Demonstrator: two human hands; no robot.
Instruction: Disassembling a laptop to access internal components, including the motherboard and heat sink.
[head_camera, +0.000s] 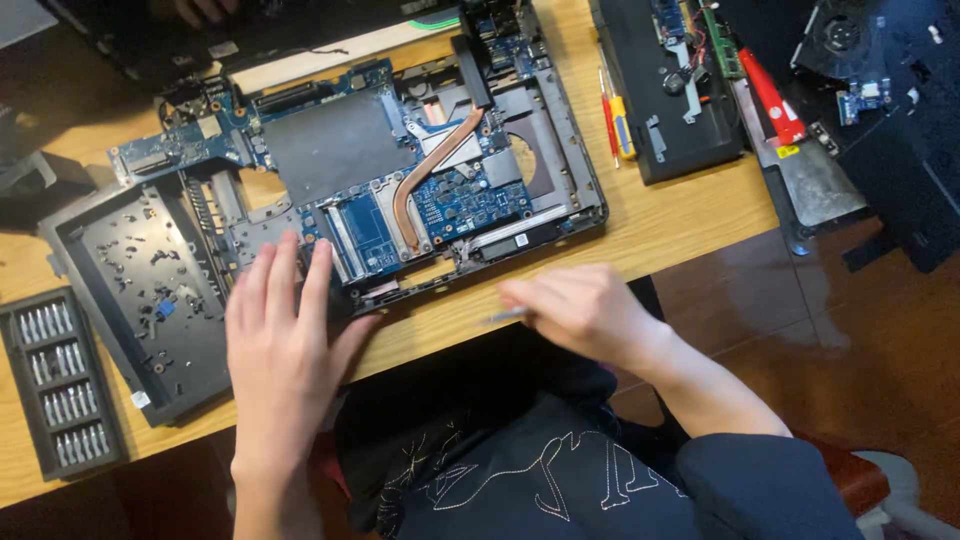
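An opened laptop base (560, 150) lies on a wooden table, its blue circuit board (460, 200) and copper heat pipe (425, 170) exposed. My left hand (285, 340) rests flat with fingers spread on the near left corner of the laptop base. My right hand (580, 310) hovers at the table's front edge, closed around a thin metal tool (505, 316) whose tip points left; its shape is blurred.
A dark plastic cover panel (140, 290) holding loose screws lies at left, a case of screwdriver bits (60, 380) beside it. At right are a black battery-like part (670, 90), red and yellow screwdrivers (615, 120), a red tool (772, 98) and a fan (840, 35). Someone's fingers (195, 10) show at top.
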